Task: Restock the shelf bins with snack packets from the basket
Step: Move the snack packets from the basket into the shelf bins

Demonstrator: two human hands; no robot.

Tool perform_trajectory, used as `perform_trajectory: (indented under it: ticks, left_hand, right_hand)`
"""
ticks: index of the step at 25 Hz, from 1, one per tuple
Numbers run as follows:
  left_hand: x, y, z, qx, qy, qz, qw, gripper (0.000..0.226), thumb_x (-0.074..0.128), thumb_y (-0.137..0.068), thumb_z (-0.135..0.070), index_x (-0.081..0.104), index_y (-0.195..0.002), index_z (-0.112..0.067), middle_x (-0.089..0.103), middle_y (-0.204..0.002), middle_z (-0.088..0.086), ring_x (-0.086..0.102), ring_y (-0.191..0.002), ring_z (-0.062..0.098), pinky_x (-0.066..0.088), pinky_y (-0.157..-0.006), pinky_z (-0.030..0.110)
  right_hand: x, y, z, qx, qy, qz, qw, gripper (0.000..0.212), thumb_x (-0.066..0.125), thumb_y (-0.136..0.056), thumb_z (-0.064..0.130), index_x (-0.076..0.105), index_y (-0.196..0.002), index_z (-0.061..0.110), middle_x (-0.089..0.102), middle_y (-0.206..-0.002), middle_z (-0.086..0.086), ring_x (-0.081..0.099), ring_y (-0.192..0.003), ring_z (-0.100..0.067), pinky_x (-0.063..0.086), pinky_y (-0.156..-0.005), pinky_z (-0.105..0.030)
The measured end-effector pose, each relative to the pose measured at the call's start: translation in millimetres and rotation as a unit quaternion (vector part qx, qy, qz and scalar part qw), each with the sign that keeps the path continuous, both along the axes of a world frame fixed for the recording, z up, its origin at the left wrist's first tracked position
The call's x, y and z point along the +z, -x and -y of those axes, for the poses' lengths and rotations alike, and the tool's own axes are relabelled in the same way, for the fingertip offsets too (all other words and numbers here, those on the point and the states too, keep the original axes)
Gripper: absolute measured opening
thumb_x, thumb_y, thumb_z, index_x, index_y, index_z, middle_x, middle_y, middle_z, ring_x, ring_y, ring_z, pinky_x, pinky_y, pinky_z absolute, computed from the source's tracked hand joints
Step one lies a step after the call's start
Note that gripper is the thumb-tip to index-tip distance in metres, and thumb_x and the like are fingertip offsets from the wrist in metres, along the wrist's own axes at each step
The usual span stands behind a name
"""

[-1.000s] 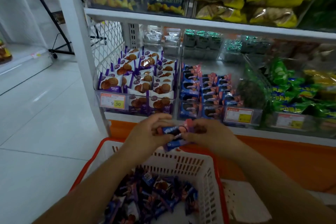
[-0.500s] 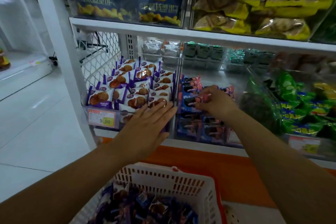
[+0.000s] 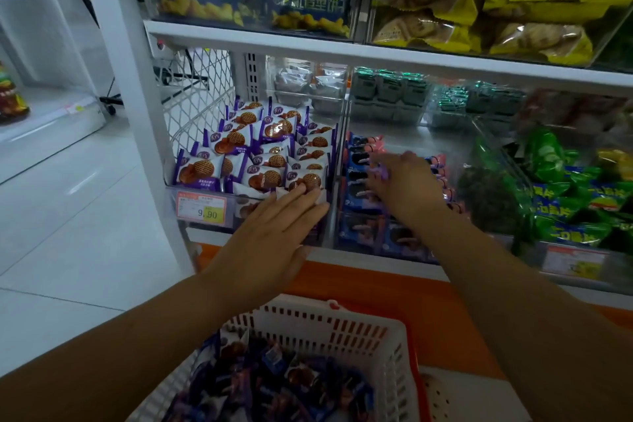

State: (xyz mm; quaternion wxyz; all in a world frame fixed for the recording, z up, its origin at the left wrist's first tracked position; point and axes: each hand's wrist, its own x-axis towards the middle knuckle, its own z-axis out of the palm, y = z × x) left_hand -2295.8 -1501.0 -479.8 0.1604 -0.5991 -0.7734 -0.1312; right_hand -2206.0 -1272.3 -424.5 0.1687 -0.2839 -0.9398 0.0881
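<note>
Purple-and-white waffle biscuit packets (image 3: 239, 161) fill the clear plastic bin on the left (image 3: 226, 193), stacked in rows that run front to back, with a 9.90 price label (image 3: 201, 207) on its front wall. The left hand (image 3: 274, 226) lies flat over that bin's front right corner. Its grip is spread, fingers straight and together, tips touching the nearest biscuit packet and holding nothing. Looks more like bracing than stocking, tbh.

Below and nearer the person is the white slotted plastic basket with the red rim (image 3: 342, 329), with a loose heap of dark purple and blue packets (image 3: 291, 377) in it. So plenty left to shelve, I'd say.

Next over, the right hand (image 3: 407, 185) is inside the neighbouring clear bin (image 3: 343, 202), the one holding blue-and-pink sandwich cookie packets (image 3: 358, 161). Its grip pinches a small pink-and-purple snack packet (image 3: 379, 171) at the fingertips. It's motion-blurred, so I can't tell its long axis for sure.

What matters for the next move: the fingertips point left, toward the bin's left-hand row. The held packet sits right over that row, just beside the wall shared with the biscuit bin. The right hand is clearly the nearer one, so my guess is it only needs to go down and let go. The risk is it landing crooked across the row.

Furthest right are green snack bags (image 3: 548, 161), not involved.
</note>
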Motion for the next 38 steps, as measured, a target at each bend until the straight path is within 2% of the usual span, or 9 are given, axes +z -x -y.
perform_trajectory:
  ticks: [4, 6, 10, 16, 20, 28, 32, 35, 38]
  left_hand:
    - [-28, -21, 22, -0.009, -0.033, 0.018, 0.999, 0.054, 0.037, -0.094, -0.033, 0.041, -0.145, -0.016, 0.039, -0.151, 0.002, 0.035, -0.138, 0.017, 0.027, -0.114, 0.032]
    - [-74, -37, 37, -0.012, 0.072, 0.040, 0.997, 0.053, 0.041, -0.094, -0.033, 0.045, -0.143, -0.013, 0.042, -0.150, 0.008, 0.042, -0.135, 0.023, 0.035, -0.110, 0.039]
    - [-155, -78, 71, 0.028, 0.389, 0.214, 0.896, 0.063, 0.048, -0.100, -0.024, 0.018, -0.154, -0.017, 0.002, -0.163, 0.007, 0.006, -0.149, 0.030, 0.014, -0.120, 0.050]
    - [-203, -112, 87, 0.036, 0.489, 0.289, 0.822, 0.065, 0.045, -0.102, -0.033, 0.010, -0.156, -0.022, -0.011, -0.163, 0.005, -0.006, -0.150, 0.026, 0.008, -0.120, 0.053]
    - [-214, -101, 102, 0.057, 0.484, 0.298, 0.821, 0.065, 0.045, -0.101, -0.035, 0.011, -0.156, -0.022, 0.001, -0.163, 0.005, 0.001, -0.150, 0.028, 0.013, -0.120, 0.049]
    - [-193, -103, 93, 0.159, 0.356, 0.548, 0.740, 0.047, 0.033, -0.106, -0.037, 0.033, -0.147, -0.014, 0.046, -0.142, 0.015, 0.048, -0.125, 0.032, 0.042, -0.101, 0.037]
    - [-160, -98, 71, 0.299, 0.054, 0.835, 0.460, 0.039, 0.045, -0.097, -0.053, 0.061, -0.103, -0.018, 0.071, -0.099, 0.011, 0.068, -0.097, 0.032, 0.057, -0.079, 0.041]
    - [-152, -90, 72, 0.269, -0.020, 0.847, 0.459, 0.027, 0.063, -0.093, -0.035, 0.066, -0.113, -0.017, 0.073, -0.103, 0.008, 0.071, -0.093, 0.026, 0.059, -0.076, 0.036]
    - [-146, -86, 75, 0.240, -0.050, 0.853, 0.462, 0.024, 0.061, -0.095, -0.021, 0.064, -0.119, -0.018, 0.069, -0.112, 0.006, 0.069, -0.098, 0.023, 0.059, -0.076, 0.033]
  right_hand:
    - [6, -36, 63, 0.145, 0.046, -0.188, 0.970, 0.017, 0.050, -0.098, 0.027, 0.057, -0.114, 0.025, 0.053, -0.083, 0.014, 0.053, -0.069, -0.007, 0.046, -0.061, -0.020]
    - [-42, -51, 88, 0.212, 0.109, 0.034, 0.971, 0.010, 0.046, -0.100, 0.026, 0.056, -0.101, 0.023, 0.056, -0.079, 0.011, 0.054, -0.066, -0.008, 0.047, -0.059, -0.022]
    - [-217, -113, 107, 0.189, 0.150, 0.499, 0.832, 0.032, 0.051, -0.095, 0.026, 0.059, -0.122, 0.013, 0.060, -0.095, -0.009, 0.049, -0.074, -0.025, 0.046, -0.074, -0.038]
    - [-321, -156, 152, 0.175, 0.161, 0.520, 0.821, 0.060, 0.042, -0.101, 0.017, 0.014, -0.154, 0.008, 0.014, -0.157, -0.026, 0.023, -0.142, -0.041, 0.020, -0.115, -0.047]
    - [-345, -162, 156, 0.170, 0.072, 0.573, 0.799, 0.039, 0.038, -0.101, 0.021, 0.047, -0.138, 0.010, 0.036, -0.146, -0.020, 0.036, -0.132, -0.039, 0.028, -0.109, -0.046]
    - [-287, -116, 144, 0.078, 0.362, 0.359, 0.857, 0.035, 0.061, -0.093, 0.032, 0.061, -0.119, 0.008, 0.061, -0.118, -0.011, 0.057, -0.098, -0.020, 0.044, -0.078, -0.028]
    - [-237, -100, 150, 0.094, 0.412, 0.169, 0.891, 0.033, 0.074, -0.083, 0.019, 0.062, -0.114, 0.021, 0.057, -0.119, -0.001, 0.054, -0.100, -0.012, 0.043, -0.086, -0.021]
    - [-210, -99, 159, 0.091, 0.460, 0.069, 0.881, 0.028, 0.071, -0.083, 0.006, 0.060, -0.103, 0.022, 0.051, -0.107, 0.010, 0.055, -0.100, -0.013, 0.047, -0.084, -0.016]
    - [-199, -94, 155, -0.004, 0.599, 0.001, 0.801, 0.034, 0.065, -0.088, 0.007, 0.056, -0.115, 0.026, 0.054, -0.122, 0.004, 0.057, -0.112, -0.019, 0.053, -0.090, -0.031]
